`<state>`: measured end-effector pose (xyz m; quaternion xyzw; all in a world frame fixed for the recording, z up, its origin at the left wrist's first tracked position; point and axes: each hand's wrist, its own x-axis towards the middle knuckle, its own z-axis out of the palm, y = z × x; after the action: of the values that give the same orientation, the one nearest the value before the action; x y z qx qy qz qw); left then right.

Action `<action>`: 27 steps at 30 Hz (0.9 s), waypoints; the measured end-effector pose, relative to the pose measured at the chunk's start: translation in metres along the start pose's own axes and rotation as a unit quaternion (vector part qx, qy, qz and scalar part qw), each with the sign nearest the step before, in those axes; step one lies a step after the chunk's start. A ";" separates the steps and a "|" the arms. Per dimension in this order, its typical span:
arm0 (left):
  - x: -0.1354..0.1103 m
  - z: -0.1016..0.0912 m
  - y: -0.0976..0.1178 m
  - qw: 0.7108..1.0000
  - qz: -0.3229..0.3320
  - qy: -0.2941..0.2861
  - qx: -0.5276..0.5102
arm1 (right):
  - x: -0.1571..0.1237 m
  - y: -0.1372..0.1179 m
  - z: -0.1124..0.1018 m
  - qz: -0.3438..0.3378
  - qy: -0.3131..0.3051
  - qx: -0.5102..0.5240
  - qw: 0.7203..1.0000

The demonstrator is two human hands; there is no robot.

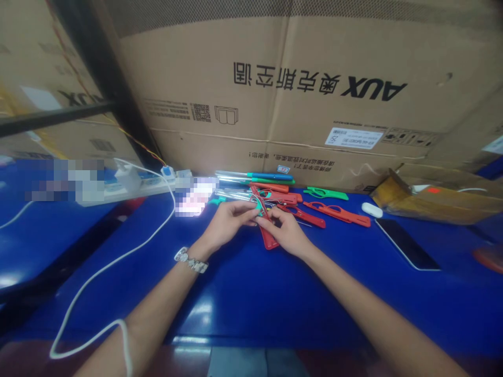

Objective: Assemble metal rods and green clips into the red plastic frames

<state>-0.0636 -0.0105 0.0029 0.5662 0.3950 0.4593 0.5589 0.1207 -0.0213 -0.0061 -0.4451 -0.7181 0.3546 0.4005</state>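
Both hands meet at a red lighter casing (pixel 270 241) held slanted just above the blue table. My left hand (pixel 230 225) is closed at its left side, thumb and fingers pinched by a small green part (pixel 259 206) set in the casing. My right hand (pixel 288 233) grips the casing from the right, thumb across it. Thin wires show near the fingertips, though the fingers hide some detail. Behind the hands lie lighters with metal tubes, one a blue lighter (pixel 271 177). Red casing pieces (pixel 337 213) and a green casing piece (pixel 326 193) rest to the right.
A large cardboard box (pixel 196 68) stands behind the blue table (pixel 243 298). On the right are a dark phone (pixel 406 243), a white earbud case (pixel 371 210) and an open carton (pixel 444 201). A white cable (pixel 113 264) runs from a power strip (pixel 145 186) past my left arm.
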 end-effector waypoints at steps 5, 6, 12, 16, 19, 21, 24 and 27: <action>-0.001 -0.001 0.005 1.000 -0.020 -0.005 -0.001 | -0.001 0.001 0.002 0.010 -0.017 0.008 1.000; -0.001 -0.002 0.005 1.000 -0.025 -0.004 0.002 | -0.002 0.001 0.002 0.008 -0.019 0.010 1.000; 0.000 -0.003 0.003 1.000 -0.017 -0.001 0.024 | -0.002 0.001 0.001 -0.002 -0.027 -0.003 1.000; 0.001 -0.002 0.002 0.999 -0.005 0.008 0.035 | -0.003 0.001 -0.002 0.010 -0.009 -0.016 1.000; 0.000 -0.001 0.004 0.999 0.007 0.010 0.052 | 0.001 -0.003 -0.008 -0.002 0.050 -0.020 0.999; -0.001 0.000 0.006 0.998 0.008 -0.004 0.061 | 0.012 -0.009 -0.014 -0.013 0.085 -0.033 0.996; -0.001 0.003 0.006 0.997 -0.005 -0.032 0.063 | 0.040 -0.024 -0.020 -0.017 0.050 -0.093 0.994; -0.001 0.004 0.001 0.998 -0.029 -0.035 0.052 | 0.072 -0.037 -0.017 0.024 -0.090 -0.176 0.980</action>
<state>-0.0598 -0.0126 0.0042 0.5986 0.4145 0.4014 0.5557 0.1023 0.0350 0.0519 -0.4921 -0.7914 0.2707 0.2414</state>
